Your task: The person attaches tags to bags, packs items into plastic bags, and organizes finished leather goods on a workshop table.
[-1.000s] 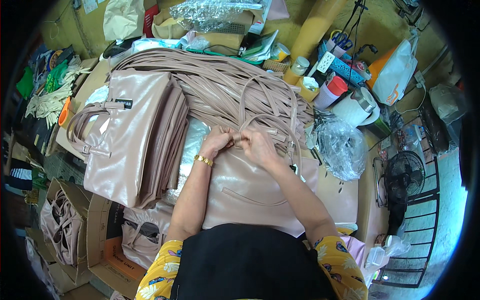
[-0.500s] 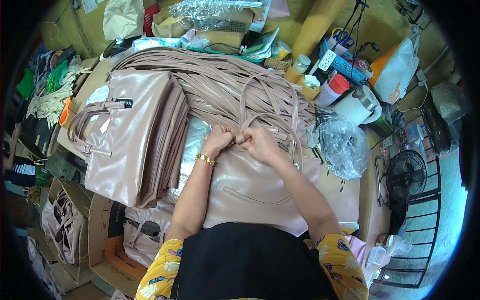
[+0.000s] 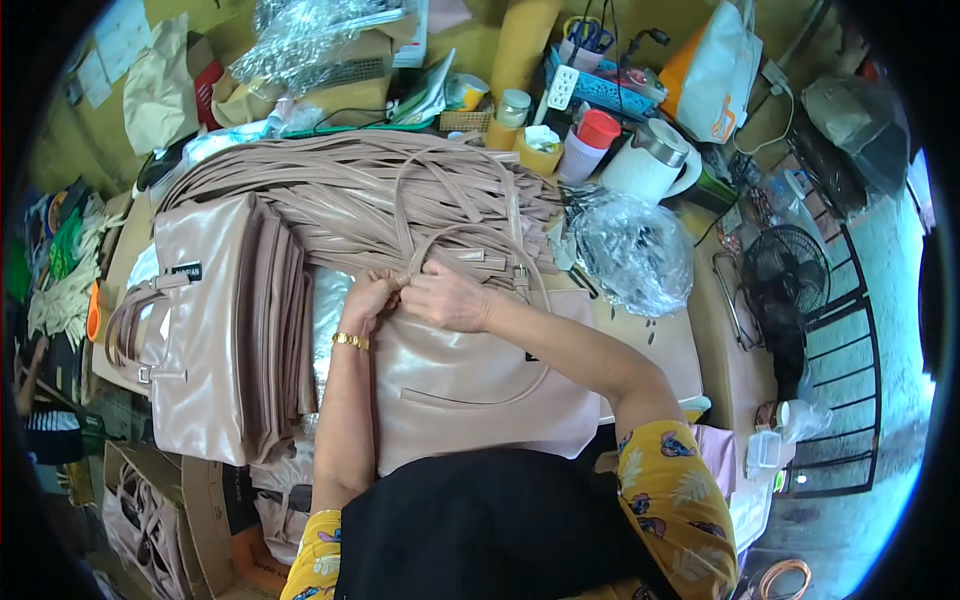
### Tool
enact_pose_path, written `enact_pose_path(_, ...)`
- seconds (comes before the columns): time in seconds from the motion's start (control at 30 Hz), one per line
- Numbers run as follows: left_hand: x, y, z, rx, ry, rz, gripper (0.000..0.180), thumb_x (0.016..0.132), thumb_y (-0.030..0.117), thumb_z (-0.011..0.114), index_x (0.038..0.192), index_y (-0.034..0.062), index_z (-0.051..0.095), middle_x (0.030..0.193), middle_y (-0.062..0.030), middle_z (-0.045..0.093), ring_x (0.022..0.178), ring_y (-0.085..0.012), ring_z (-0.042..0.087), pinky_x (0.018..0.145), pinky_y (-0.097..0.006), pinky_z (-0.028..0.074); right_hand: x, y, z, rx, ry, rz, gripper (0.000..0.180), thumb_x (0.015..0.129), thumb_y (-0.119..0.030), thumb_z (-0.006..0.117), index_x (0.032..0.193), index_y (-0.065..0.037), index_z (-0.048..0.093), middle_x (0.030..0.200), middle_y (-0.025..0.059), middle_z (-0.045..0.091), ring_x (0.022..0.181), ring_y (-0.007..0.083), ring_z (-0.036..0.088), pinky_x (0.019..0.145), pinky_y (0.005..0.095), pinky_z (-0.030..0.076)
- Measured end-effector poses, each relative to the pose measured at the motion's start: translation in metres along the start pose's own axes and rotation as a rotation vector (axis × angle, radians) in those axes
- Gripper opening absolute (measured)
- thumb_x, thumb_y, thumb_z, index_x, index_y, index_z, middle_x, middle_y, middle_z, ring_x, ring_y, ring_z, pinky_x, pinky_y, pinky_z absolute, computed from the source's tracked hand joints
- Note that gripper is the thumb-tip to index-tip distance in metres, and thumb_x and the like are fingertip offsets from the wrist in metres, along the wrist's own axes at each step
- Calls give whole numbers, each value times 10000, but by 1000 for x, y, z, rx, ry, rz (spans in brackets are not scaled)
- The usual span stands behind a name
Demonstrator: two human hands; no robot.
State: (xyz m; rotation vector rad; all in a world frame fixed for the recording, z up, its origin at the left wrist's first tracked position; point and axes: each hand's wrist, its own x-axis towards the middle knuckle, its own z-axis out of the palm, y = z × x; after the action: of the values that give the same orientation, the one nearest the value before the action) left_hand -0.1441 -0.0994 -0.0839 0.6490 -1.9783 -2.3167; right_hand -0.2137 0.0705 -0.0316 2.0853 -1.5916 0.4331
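At the pink handbag (image 3: 470, 390) top edge, left hand (image 3: 368, 298), right hand (image 3: 447, 297) pinching together

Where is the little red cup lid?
In the head view, the red lid sits on a pale cup at the far right of the table, between the yellow tub and the white jug.

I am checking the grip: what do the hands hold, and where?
Both hands, left and right, pinch the top edge of the pink bag, near its handle.
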Motion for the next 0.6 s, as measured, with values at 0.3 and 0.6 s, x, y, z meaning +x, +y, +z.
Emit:
enact_pose_path(0.3, -10, 1, 12, 17, 44, 50, 153, 812, 96, 694, 669, 50, 661, 582, 8, 600, 475, -46, 455, 451, -203, 321, -16, -94, 2, 366, 176, 394, 77, 719, -85, 638, 700, -67, 566, 737, 63, 486, 707, 218, 523, 684, 368, 383)
enact_pose_path(0.6, -16, -3, -4, 77, -24, 151, 104, 890, 159, 647, 861, 60, 633, 667, 39, 602, 556, -34, 478, 510, -188, 362, -107, -8, -70, 104, 340, 1184, 284, 810, -18, 576, 1092, -47, 603, 1019, 169, 635, 858, 358, 625, 782, 383, 520)
